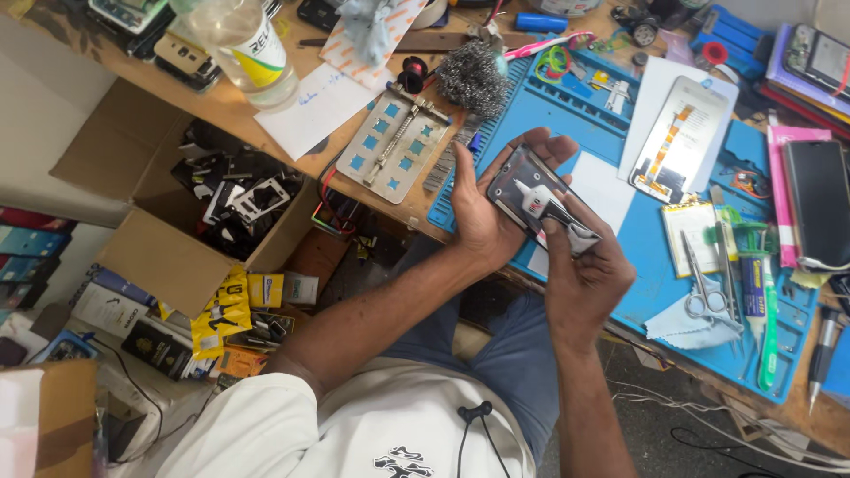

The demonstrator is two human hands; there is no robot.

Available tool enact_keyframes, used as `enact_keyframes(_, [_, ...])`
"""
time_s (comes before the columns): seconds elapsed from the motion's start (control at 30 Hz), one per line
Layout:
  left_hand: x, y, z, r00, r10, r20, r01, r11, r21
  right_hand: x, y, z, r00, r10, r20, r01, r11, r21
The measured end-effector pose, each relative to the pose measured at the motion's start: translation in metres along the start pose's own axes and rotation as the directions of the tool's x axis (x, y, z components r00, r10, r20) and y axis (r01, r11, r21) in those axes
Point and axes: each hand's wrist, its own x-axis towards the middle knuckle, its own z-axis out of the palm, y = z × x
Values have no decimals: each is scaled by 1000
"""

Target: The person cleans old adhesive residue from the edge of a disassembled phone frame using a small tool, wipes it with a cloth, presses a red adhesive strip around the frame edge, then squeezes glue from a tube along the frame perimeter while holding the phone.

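My left hand (482, 208) cradles a dark phone frame (520, 180) face up over the blue work mat (575, 115). My right hand (589, 265) pinches a small silver glue tube (560, 215) with a black nozzle, its tip resting on the phone frame's surface. Both hands hover above the mat's near left corner, over my lap.
A phone screen panel (680, 140) lies on white paper. Scissors (704, 296), a battery (691, 226), a green tool (767, 336) and another phone (819, 204) sit to the right. A metal clamp fixture (397, 142), steel wool (469, 78), a bottle (248, 49) and a cardboard box of parts (235, 199) are left.
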Motion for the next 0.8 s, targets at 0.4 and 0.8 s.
enact_keyframes(0.4, [-3, -1, -1, 1000, -5, -24, 6, 1000, 31, -6, 6, 17, 983, -183, 32, 185, 979, -89])
enact_keyframes(0.8, [-2, -3, -5, 999, -21, -30, 22, 1000, 8, -7, 9, 18, 983, -178, 41, 181, 979, -99])
